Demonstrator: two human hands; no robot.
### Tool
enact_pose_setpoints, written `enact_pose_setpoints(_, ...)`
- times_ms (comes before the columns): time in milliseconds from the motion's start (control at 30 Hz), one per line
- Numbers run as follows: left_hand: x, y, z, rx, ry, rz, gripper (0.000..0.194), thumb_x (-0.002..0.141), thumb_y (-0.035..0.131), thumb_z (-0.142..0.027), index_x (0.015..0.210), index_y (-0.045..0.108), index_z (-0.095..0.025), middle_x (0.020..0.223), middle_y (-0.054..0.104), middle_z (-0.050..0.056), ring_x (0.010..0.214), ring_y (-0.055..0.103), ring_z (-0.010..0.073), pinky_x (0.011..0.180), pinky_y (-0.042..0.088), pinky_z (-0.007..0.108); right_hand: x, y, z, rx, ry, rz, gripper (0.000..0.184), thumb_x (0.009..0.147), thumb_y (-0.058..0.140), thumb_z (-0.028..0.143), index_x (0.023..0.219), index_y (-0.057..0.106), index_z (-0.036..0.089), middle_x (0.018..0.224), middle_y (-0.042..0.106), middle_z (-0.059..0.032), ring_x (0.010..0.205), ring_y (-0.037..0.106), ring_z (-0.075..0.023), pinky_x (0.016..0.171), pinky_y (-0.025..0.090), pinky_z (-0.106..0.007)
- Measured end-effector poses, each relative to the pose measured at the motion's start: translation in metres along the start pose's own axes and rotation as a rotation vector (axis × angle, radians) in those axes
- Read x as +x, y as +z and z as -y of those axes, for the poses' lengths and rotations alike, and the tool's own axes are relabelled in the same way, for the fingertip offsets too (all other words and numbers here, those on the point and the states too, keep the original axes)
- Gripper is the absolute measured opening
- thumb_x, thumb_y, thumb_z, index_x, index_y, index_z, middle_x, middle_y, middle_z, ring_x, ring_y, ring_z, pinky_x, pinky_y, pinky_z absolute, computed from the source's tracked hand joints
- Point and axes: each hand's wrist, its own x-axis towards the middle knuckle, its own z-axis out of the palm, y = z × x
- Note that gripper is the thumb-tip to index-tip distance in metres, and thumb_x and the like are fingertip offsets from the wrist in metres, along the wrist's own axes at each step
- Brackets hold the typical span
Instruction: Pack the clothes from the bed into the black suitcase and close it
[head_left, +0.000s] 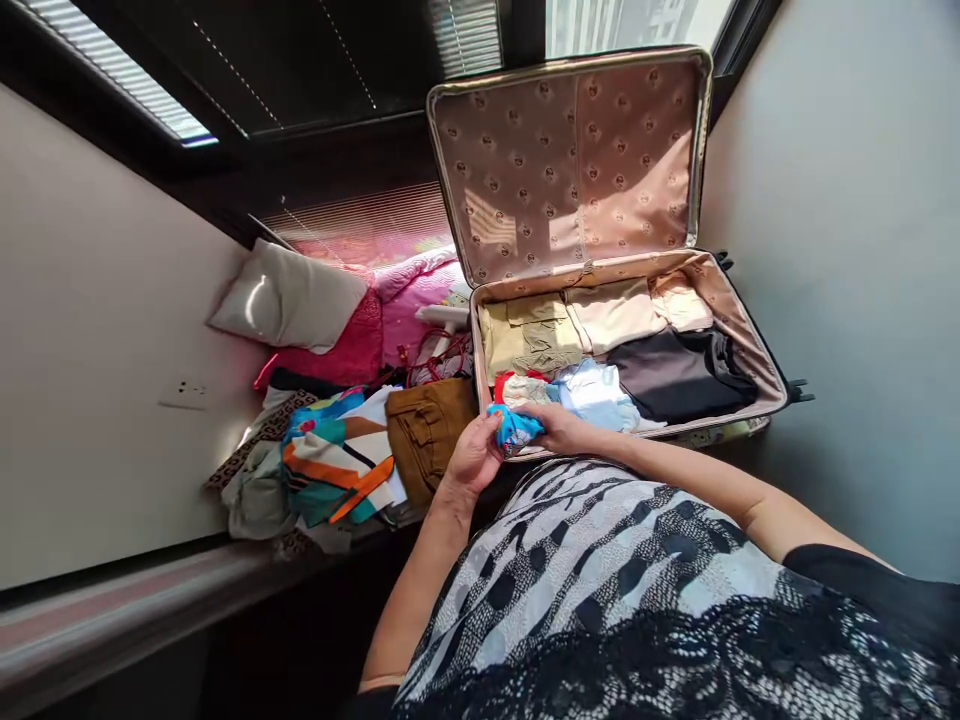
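A small bunched blue cloth garment (516, 427) is between my two hands, over the front edge of an open suitcase (750, 345). My left hand (478, 452) grips its left side, and my right hand (559, 426) has fingers closed on its right side. Just beyond it in the case lie a red and cream cloth (525, 389) and folded light blue clothing (596, 392). Folded khaki clothes (529, 335), pale pink clothes (615, 312) and a black garment (679, 375) fill the other parts. The garment's exact kind cannot be made out.
Left of the case sit folded brown trousers (427, 430) and a multicoloured garment (341, 455) in a clothes pile. Behind them are a white pillow (289, 297) and pink bedding (409, 300). The raised lid (570, 170) stands before the window; a wall (847, 220) rises at right.
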Motion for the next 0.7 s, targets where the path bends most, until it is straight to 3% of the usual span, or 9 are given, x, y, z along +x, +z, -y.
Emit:
enact_pose_setpoints(67, 0.004, -0.005, 0.007, 0.070, -0.079, 0.004, 0.050, 0.068, 0.106, -0.047, 0.094, 0.076, -0.017, 0.088, 0.083, 0.006, 0.080, 0.080, 0.0221, 0.078, 0.066, 0.033, -0.015, -0.012, -0.013, -0.049, 0.084, 0.010, 0.023, 0.085, 0.070, 0.020, 0.107, 0.075, 0.017, 0.093, 0.074, -0.0029, 0.086, 0.064, -0.0183, 0.084, 0.052, -0.029)
enact_pose_setpoints(133, 0.006, -0.013, 0.012, 0.127, -0.116, -0.048, 0.051, 0.067, 0.107, -0.046, 0.090, 0.073, -0.017, 0.089, 0.083, 0.007, 0.078, 0.079, 0.0196, 0.073, 0.062, 0.028, -0.030, -0.027, -0.024, -0.064, 0.142, -0.011, 0.008, 0.083, 0.066, 0.021, 0.090, 0.068, 0.018, 0.083, 0.069, -0.0011, 0.078, 0.058, -0.0162, 0.077, 0.048, -0.027)
enact_pose_setpoints(367, 0.003, -0.029, 0.018, 0.128, -0.045, -0.238, 0.036, 0.088, 0.094, -0.039, 0.090, 0.065, -0.017, 0.100, 0.086, 0.013, 0.082, 0.081, 0.0181, 0.073, 0.059, 0.025, -0.071, -0.078, -0.056, -0.149, 0.316, -0.229, 0.024, 0.089, 0.061, 0.045, 0.087, 0.062, 0.021, 0.084, 0.066, -0.0049, 0.078, 0.054, -0.0198, 0.077, 0.049, -0.032)
enact_pose_setpoints(467, 0.000, -0.039, 0.016, 0.103, -0.020, -0.294, 0.032, 0.093, 0.091, -0.035, 0.092, 0.064, -0.018, 0.096, 0.085, 0.012, 0.083, 0.082, 0.0192, 0.074, 0.059, 0.025, -0.082, -0.100, -0.075, -0.230, 0.414, -0.332, 0.022, 0.090, 0.060, 0.044, 0.088, 0.062, 0.022, 0.088, 0.069, -0.0087, 0.083, 0.059, -0.0235, 0.082, 0.051, -0.037)
enact_pose_setpoints(567, -0.005, -0.053, 0.012, 0.074, 0.020, -0.368, 0.029, 0.095, 0.088, -0.033, 0.093, 0.063, -0.018, 0.094, 0.084, 0.011, 0.081, 0.081, 0.0179, 0.075, 0.058, 0.025, -0.090, -0.120, -0.092, -0.305, 0.568, -0.401, 0.019, 0.092, 0.061, 0.041, 0.086, 0.060, 0.023, 0.080, 0.067, -0.0095, 0.078, 0.058, -0.0235, 0.078, 0.050, -0.038)
enact_pose_setpoints(700, -0.014, -0.074, 0.005, 0.052, 0.076, -0.488, 0.024, 0.096, 0.084, -0.029, 0.094, 0.062, -0.018, 0.096, 0.084, 0.010, 0.081, 0.080, 0.0157, 0.076, 0.057, 0.024, -0.095, -0.140, -0.101, -0.399, 0.746, -0.497, 0.020, 0.092, 0.061, 0.040, 0.081, 0.057, 0.024, 0.074, 0.063, -0.0091, 0.076, 0.056, -0.0231, 0.075, 0.046, -0.037)
